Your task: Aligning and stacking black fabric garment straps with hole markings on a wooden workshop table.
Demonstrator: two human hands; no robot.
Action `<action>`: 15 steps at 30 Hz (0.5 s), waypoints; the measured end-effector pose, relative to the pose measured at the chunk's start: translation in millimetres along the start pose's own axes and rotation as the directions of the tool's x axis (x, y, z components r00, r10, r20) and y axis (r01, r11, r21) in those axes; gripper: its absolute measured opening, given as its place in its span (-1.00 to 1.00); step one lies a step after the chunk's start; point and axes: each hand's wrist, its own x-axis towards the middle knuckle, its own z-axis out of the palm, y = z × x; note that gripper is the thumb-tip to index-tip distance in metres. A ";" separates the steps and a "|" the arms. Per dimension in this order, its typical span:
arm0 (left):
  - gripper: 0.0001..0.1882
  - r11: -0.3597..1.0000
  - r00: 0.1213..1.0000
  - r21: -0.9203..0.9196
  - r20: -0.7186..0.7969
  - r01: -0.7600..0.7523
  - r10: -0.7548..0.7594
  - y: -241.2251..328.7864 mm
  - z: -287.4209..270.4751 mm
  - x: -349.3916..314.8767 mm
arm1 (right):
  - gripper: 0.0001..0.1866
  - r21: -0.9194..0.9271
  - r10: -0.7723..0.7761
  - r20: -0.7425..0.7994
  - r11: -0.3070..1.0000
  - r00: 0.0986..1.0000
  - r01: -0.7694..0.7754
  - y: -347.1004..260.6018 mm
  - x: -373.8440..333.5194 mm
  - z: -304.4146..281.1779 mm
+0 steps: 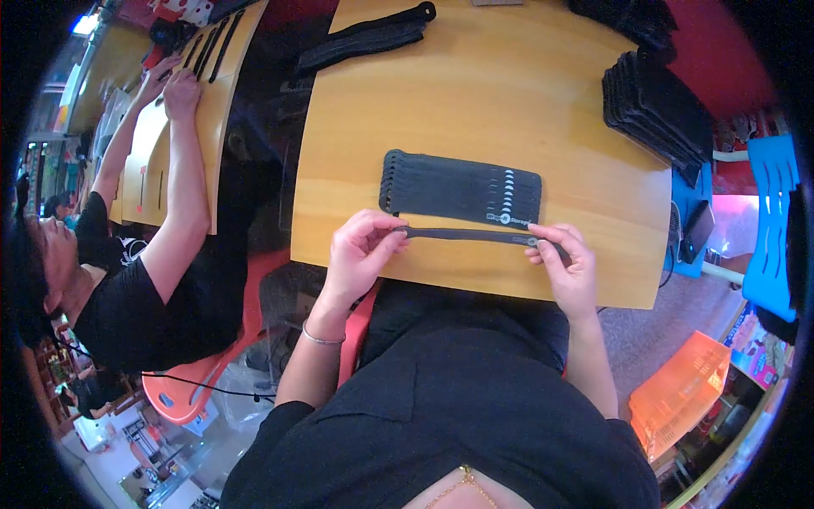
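I hold a thin black strap (466, 235) stretched flat between both hands, just above the near edge of the wooden table (593, 212). My left hand (360, 250) pinches its left end. Over at the other end, my right hand (564, 259) pinches the tip. Right behind the strap lies a neat row of several identical black straps (462, 188), overlapped side by side, with white marks near their right ends.
A stack of black pieces (657, 110) sits at the table's far right and a bundle of black straps (365, 38) at the far left. A person in black (170, 246) works at another wooden table (220, 93) to my left. An orange bin (678, 390) stands lower right.
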 end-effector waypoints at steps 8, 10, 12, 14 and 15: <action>-0.84 0.996 0.999 0.078 -0.024 0.042 -0.040 -1.1 -12.5 7.8 | -0.83 -0.009 0.040 0.010 0.999 0.999 -0.040 4.0 -1.7 -3.8; -0.82 0.994 0.999 0.099 -0.034 0.038 -0.035 -3.8 -14.5 9.0 | -0.83 -0.001 0.038 0.008 0.999 0.999 -0.038 4.0 -1.1 -1.8; -0.84 0.990 0.997 0.135 -0.073 0.045 -0.036 -5.6 -15.9 9.5 | -0.84 0.006 0.037 0.006 0.999 0.999 -0.037 3.8 -0.5 -0.3; -0.85 0.984 0.995 0.166 -0.089 0.069 -0.054 -8.3 -17.9 9.4 | -0.84 -0.024 0.015 0.012 1.000 1.000 -0.015 3.6 -0.1 0.4; -0.85 0.976 0.992 0.197 -0.104 0.091 -0.071 -9.3 -18.4 9.5 | -0.84 -0.023 0.016 0.013 1.000 1.000 -0.016 4.9 -0.2 0.6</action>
